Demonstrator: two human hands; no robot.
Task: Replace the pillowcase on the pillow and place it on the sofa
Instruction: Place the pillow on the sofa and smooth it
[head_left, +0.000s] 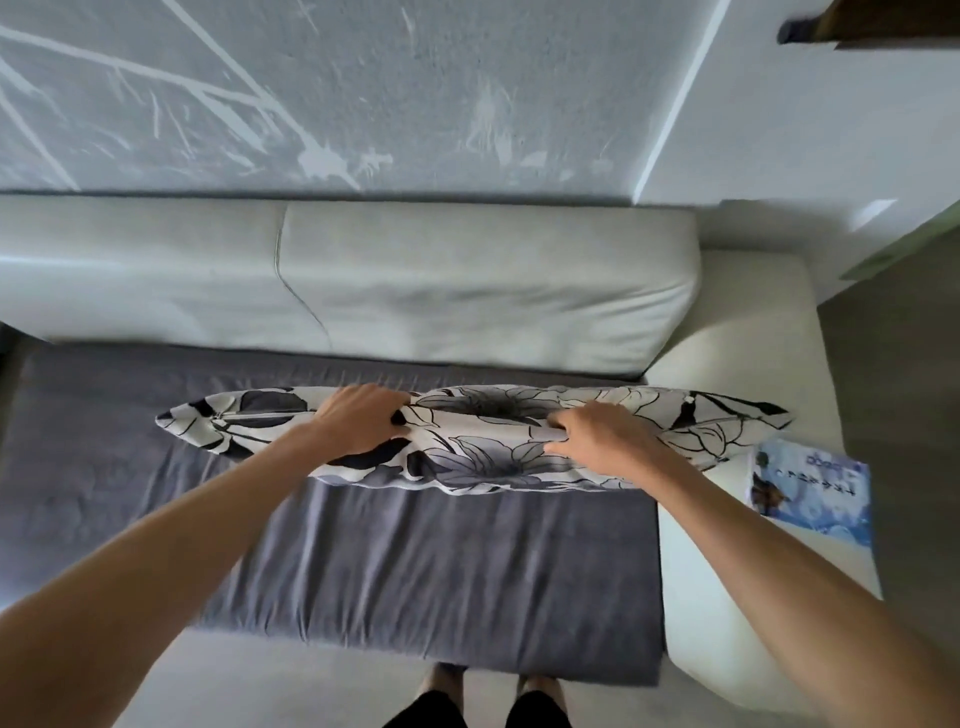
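Floral-cased pillow (470, 439) stands on edge on the sofa (467, 291) seat, left hand (358, 418) and right hand (597, 441) both pinching its top seam; letting go unevenly could tip it forward off the grey throw (415, 571).

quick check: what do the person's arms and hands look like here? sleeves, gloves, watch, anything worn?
Both forearms are bare right up to the frame edge: no sleeves in view. The left hand and right hand wear no gloves, and no watch, bracelet or ring shows. No markings or cables on either arm.
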